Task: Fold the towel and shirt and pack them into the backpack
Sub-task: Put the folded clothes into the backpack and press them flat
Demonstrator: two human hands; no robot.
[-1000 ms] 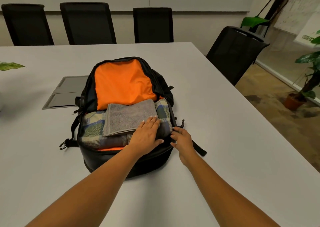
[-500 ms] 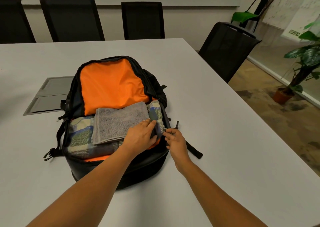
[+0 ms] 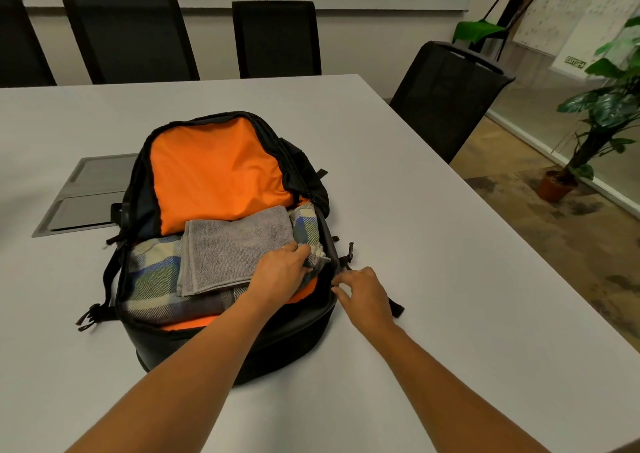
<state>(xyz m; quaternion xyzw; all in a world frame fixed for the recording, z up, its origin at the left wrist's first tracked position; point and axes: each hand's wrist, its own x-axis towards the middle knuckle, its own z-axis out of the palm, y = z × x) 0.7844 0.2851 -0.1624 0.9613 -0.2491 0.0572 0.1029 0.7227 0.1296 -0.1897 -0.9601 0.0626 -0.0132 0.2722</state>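
Backpack [image 3: 221, 317] lay flat and unzipped on the white table [image 3: 433, 244], orange lining [image 3: 214, 172] exposed toward 12 o'clock. Folded plaid shirt [image 3: 156, 272] sat inside, filling the near half of the compartment, with the folded grey towel [image 3: 232, 248] stacked on top. Left hand [image 3: 280, 272], flat on the towel a second before, had curled and dug in at the 3 o'clock edge of the stack, fingers bent round and pinching a bunched corner of towel and shirt just inside the bag's right wall. Right hand [image 3: 365, 291] had stayed outside that wall at 3 o'clock, a touch lower along the rim than half a second earlier, fingers loosely bent, tips at the black edge by the zipper; whether anything was actually gripped there, impossible to tell. Zipper pull [image 3: 349, 250] stuck up just beyond the knuckles. Strap [image 3: 394, 309] trailed out from under the right wrist toward 4 o'clock. Grey recessed panel [image 3: 86, 193] sat flush in the table at 9 o'clock of the bag, partly covered by it.
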